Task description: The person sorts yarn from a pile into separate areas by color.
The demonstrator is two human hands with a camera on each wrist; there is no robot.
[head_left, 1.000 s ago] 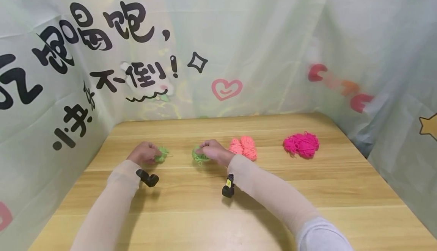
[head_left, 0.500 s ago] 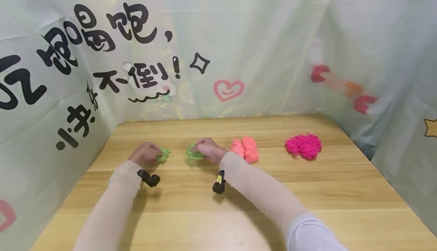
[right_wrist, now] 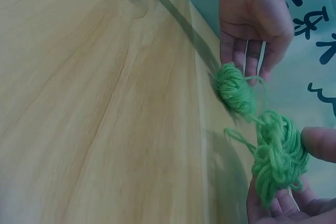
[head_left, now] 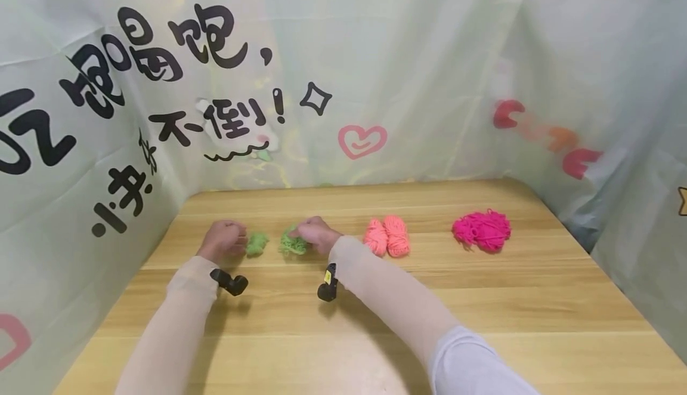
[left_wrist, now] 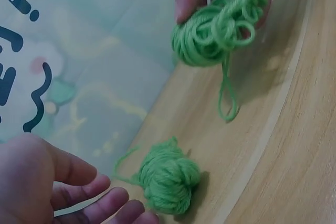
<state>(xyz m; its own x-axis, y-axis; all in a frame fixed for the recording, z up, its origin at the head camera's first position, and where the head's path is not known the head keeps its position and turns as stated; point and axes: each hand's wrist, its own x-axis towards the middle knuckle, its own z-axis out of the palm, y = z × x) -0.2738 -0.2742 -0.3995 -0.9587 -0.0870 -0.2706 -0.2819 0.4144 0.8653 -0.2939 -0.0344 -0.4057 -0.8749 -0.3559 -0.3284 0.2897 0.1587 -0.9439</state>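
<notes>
A small green yarn ball [head_left: 256,244] lies on the table, just right of my left hand [head_left: 223,241]. In the left wrist view that hand [left_wrist: 58,187] has relaxed, parted fingers and holds nothing; the ball [left_wrist: 169,178] sits close beside its fingertips. My right hand [head_left: 316,235] grips a larger, looser green yarn bundle [head_left: 292,243] between thumb and fingers. Seen from the right wrist, this bundle [right_wrist: 278,156] is slightly above the table with a loop hanging from it, near the small ball [right_wrist: 235,92].
Two coral yarn skeins [head_left: 387,237] lie side by side right of my right hand. Farther right is a magenta yarn bundle [head_left: 483,230]. A printed curtain [head_left: 429,85] surrounds the back and sides of the wooden table [head_left: 343,335].
My right hand has moved left with the green yarn bundle, nearer the small ball. My left hand has let go of the small green ball and drawn slightly left.
</notes>
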